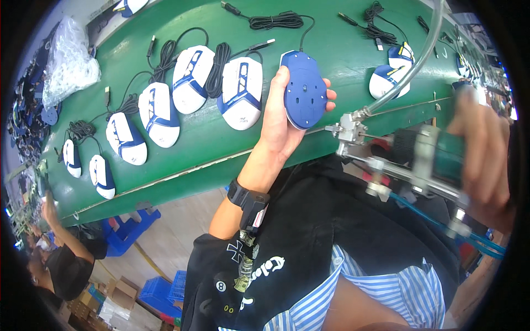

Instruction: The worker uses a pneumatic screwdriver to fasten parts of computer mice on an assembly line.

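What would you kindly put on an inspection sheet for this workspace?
Surface: green work surface, with computer mice spread along it.
Job's things: held mouse, blue underside showing; white-and-blue mice lying to its left, more to its right; green-bodied power tool, blurred.
Clutter: clear plastic bag at the far left, dark blue parts heaped beside it.
Hands: left hand holds the mouse; right hand, blurred, grips the power tool.
Cables: black cables, mostly bundled; clear hose and blue tubing by the tool.
Surroundings: blue crates, cardboard boxes and a co-worker at lower left.
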Tool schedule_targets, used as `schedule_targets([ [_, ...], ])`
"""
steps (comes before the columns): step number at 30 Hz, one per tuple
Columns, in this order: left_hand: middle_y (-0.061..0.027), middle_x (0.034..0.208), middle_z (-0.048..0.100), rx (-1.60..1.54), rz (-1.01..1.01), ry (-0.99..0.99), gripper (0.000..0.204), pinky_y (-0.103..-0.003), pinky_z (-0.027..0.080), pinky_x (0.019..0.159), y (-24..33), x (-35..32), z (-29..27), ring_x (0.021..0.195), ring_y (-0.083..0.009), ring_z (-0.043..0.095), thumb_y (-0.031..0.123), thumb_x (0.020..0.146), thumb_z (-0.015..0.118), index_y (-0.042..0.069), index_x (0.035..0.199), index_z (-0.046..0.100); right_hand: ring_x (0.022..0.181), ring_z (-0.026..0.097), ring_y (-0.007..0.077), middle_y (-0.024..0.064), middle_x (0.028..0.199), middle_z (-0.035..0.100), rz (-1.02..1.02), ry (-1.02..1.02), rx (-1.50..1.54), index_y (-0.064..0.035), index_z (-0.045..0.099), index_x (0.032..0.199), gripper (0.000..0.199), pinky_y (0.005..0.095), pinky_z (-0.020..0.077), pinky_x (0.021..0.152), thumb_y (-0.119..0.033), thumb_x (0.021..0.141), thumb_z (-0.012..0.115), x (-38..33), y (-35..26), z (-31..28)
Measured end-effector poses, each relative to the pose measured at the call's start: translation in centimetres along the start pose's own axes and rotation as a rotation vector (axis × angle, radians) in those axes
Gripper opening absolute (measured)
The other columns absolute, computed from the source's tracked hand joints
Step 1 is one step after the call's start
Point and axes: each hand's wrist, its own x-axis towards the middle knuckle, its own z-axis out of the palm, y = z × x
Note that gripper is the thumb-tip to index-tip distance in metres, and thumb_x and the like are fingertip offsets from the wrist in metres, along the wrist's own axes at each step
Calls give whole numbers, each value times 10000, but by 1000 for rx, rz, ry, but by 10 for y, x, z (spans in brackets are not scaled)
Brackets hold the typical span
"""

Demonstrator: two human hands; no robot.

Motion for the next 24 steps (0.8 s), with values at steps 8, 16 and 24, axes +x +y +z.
schedule_targets([
  [8, -295, 1423, 342, 1101, 365, 25, 833, -380, 297, 1120, 6, 24, 43, 1284, -364, 419, 257, 928, 556, -56, 1504, 42, 567, 452, 132, 0, 748, 457, 29, -135, 16, -87, 453, 1270, 451, 292, 430, 519, -457, 1017, 397, -4, -49, -14],
  [16, -251, 1162, 460, 2308, 710, 539, 823, -466, 425, 886, 54, -27, 3, 1081, -385, 458, 411, 708, 810, -38, 1295, 447, 545, 430, 136, 15, 737, 463, -37, 6, 54, -68, 423, 1266, 437, 297, 406, 510, -433, 1036, 346, -19, -26, -4],
  [24, -273, 1091, 512, 2392, 664, 369, 660, -463, 444, 908, 71, -41, -5, 1029, -413, 505, 235, 792, 721, -28, 1333, 449, 591, 457, 122, 9, 744, 493, 8, 17, 19, -87, 462, 1219, 328, 288, 416, 562, -332, 1005, 420, -3, -17, 1],
])
